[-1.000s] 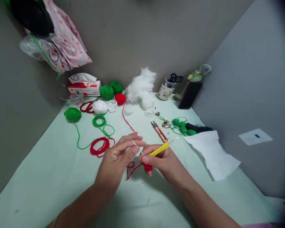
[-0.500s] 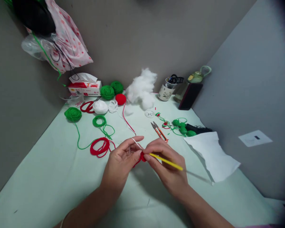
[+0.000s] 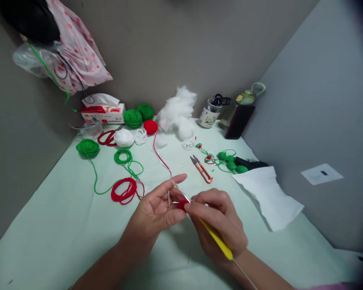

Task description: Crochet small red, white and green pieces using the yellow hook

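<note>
A yellow-handled crochet hook (image 3: 218, 238) is gripped in my right hand (image 3: 222, 221), its metal end up at a small piece of red crochet (image 3: 182, 204). My left hand (image 3: 157, 203) pinches that red piece between thumb and fingers, with the index finger stretched out. White yarn (image 3: 178, 187) runs over the left index finger toward the hook tip. From the hands, a red strand (image 3: 161, 153) leads back to the red yarn ball (image 3: 150, 127). The fingers partly hide the crochet piece.
Orange thread snips (image 3: 201, 169) lie just beyond my hands. To the left are a red yarn coil (image 3: 124, 191), a green coil (image 3: 122, 156) and a green ball (image 3: 88, 148). White stuffing (image 3: 178, 112) sits at the back; a white paper (image 3: 270, 197) lies on the right.
My right hand has shifted right and down, and the hook now slants more steeply, its handle end lower. My left index finger is stretched further out. The view has shifted slightly.
</note>
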`<state>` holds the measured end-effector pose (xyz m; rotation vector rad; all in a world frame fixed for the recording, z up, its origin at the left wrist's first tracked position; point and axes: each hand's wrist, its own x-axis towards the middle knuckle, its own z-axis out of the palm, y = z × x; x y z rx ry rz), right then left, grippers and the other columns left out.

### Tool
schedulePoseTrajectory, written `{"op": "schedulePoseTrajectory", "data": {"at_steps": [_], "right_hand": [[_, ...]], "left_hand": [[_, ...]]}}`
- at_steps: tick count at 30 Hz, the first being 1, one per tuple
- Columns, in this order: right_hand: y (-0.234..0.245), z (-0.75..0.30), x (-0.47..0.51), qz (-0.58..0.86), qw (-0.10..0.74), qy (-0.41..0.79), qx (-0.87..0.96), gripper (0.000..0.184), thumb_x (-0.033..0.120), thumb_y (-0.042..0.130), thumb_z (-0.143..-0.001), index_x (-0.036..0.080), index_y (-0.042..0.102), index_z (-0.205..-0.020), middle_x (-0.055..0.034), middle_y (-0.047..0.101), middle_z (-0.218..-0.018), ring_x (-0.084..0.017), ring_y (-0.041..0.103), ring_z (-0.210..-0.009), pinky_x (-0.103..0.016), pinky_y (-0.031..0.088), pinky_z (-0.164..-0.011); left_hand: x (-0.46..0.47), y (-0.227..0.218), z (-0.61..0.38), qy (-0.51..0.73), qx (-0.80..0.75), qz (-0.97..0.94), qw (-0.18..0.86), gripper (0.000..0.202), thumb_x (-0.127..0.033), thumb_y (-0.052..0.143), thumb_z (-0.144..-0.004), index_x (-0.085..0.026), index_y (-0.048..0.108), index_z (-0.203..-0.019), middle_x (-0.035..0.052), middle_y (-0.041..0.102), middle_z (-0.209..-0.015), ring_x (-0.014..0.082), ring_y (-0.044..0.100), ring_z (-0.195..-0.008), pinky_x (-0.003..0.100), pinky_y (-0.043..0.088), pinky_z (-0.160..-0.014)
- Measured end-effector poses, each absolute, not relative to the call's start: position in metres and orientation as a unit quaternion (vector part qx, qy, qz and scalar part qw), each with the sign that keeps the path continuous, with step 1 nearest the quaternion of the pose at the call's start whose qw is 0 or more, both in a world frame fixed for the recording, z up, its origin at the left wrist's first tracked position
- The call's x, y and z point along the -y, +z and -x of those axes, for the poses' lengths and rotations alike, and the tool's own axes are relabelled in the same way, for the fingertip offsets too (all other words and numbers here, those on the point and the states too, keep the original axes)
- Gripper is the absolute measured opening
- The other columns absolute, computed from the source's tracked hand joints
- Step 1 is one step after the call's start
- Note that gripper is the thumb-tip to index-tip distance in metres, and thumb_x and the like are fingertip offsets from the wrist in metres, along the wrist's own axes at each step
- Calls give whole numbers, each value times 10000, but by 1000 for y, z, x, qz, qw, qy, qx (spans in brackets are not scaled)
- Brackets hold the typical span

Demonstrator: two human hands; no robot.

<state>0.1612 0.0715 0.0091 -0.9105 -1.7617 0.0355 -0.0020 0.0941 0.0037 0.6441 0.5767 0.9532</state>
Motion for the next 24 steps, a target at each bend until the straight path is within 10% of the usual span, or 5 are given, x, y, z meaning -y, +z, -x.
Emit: {"op": "schedulePoseTrajectory", "data": {"at_steps": [16, 24], "right_hand": [[11, -163, -82, 387, 586, 387, 597, 36, 241, 810, -921, 265, 828, -941, -32, 744, -852, -154, 701, -767, -255, 591, -661], [8, -164, -79, 406, 584, 349, 610, 121, 246, 731, -978, 264, 848, -1003, -71, 779, -890, -200, 720, -819, -326, 619, -689]], "left_hand": [[-97, 7, 3, 443, -302, -263, 802, 490, -315, 944, -778, -249, 820, -1247, 1, 678, -847, 123, 601, -800, 257, 458, -812], [-97, 7, 4, 457, -317, -253, 792, 489, -269, 901, -806, -197, 784, -1276, -11, 658, -833, 127, 604, -742, 291, 457, -771]]}}
